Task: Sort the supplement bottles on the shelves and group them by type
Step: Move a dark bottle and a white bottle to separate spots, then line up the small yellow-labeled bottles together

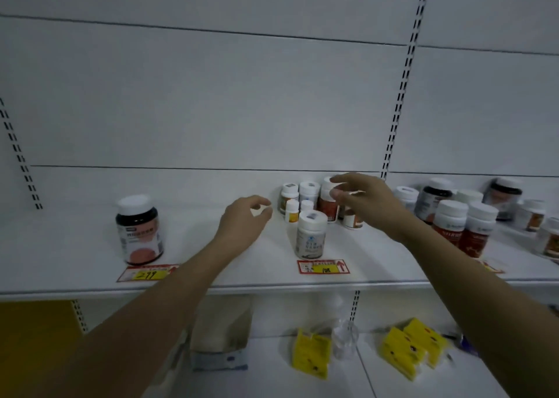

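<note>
A white shelf (211, 246) carries supplement bottles. A dark bottle with a white cap and pink label (139, 230) stands alone at the left. A grey-labelled white bottle (311, 235) stands at the front middle, behind it a cluster of small white-capped bottles (298, 198). My left hand (245, 220) hovers over the shelf left of the cluster, fingers loosely curled, holding nothing. My right hand (363, 201) reaches in front of a red-labelled bottle (328, 205), fingers spread around it; contact is unclear. Two red-labelled bottles (464, 225) stand at the right.
More dark and white bottles (435, 198) crowd the shelf's right end. Red and yellow price tags (323, 267) lie on the front edge. The lower shelf holds a tan packet (222, 325), yellow boxes (311, 353) and a clear bottle (344, 338). Slotted uprights (399, 101) run up the back panel.
</note>
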